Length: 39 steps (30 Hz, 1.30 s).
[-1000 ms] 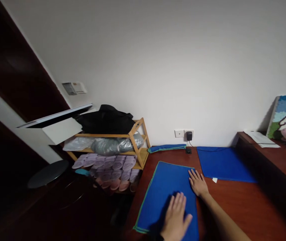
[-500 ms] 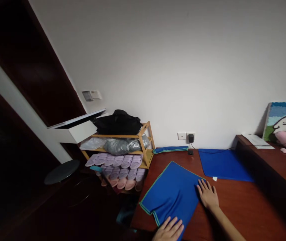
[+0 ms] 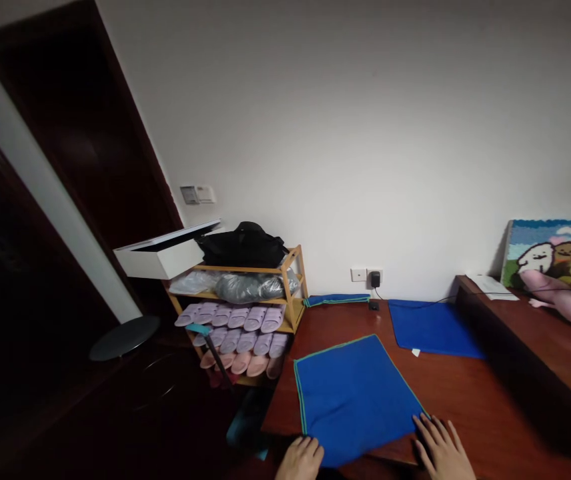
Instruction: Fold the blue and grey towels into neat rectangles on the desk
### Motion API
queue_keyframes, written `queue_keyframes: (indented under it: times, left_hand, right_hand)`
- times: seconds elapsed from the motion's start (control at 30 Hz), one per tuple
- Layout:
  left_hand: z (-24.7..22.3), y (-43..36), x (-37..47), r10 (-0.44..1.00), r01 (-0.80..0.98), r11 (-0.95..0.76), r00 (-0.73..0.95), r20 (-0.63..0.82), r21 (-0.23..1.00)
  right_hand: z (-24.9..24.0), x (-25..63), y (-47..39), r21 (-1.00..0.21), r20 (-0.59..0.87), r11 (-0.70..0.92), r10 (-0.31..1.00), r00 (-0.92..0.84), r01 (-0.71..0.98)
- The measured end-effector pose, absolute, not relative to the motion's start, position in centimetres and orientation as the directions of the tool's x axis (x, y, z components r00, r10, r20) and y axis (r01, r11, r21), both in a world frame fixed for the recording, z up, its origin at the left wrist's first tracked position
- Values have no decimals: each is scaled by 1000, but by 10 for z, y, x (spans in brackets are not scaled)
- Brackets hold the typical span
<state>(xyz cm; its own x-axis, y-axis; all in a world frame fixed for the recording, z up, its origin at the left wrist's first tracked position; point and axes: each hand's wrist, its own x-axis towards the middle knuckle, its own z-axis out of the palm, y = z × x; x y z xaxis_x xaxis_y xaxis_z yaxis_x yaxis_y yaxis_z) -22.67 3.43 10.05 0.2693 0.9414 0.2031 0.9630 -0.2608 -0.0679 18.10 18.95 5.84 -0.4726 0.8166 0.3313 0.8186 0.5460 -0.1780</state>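
Left hand (image 3: 299, 460) curls at one corner of the cloth (image 3: 358, 400), grip unclear; right hand (image 3: 444, 450), apart, lies open at another. Even tension should smooth it.

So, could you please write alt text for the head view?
A person's left hand and right hand are at the near corners of a green-edged blue cloth on a reddish-brown wooden table; beside it, a light wooden rack holds pastel slippers.

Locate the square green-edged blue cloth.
Head view, lower right of centre: the cloth lies on brown wooden tabletop, near edge between left hand and right hand.
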Motion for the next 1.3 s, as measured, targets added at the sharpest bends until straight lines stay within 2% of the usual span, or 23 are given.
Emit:
queue_keyframes:
  times: [0.23,0.33,0.43,0.67,0.83,0.97,1.1,1.2,1.3]
  left_hand:
    - [131,42,-238,932,970,-242,225,283,24]
    - [136,78,-247,955,991,-82,47,292,109]
    - [138,126,-255,949,982,111,-150,276,150]
    - [113,205,-260,937,959,261,-280,210,115]
    - [90,225,-285,951,975,195,-214,222,102]
    - [96,247,-313,965,988,110,-132,228,108]
    - [113,277,-336,979,993,48,-67,190,105]
    - [121,288,-341,966,995,28,-51,254,93]
    - [115,269,-331,927,995,-1,-36,374,98]
  right_hand:
    - [67,187,165,-184,405,562,791,-459,806]
    - [86,176,177,-217,383,535,816,-433,816]
    - [110,153,211,-289,310,499,856,-414,817]
    - [141,69,319,-369,33,510,843,-537,777]
    - [120,36,360,-325,-79,455,860,-504,829]
    - [102,20,365,-300,-5,403,906,-424,865]
    - [103,10,364,-327,-27,335,931,-363,884]
    - [111,27,378,-350,80,372,926,-368,860]
    - [113,71,404,-283,186,312,946,-267,907]
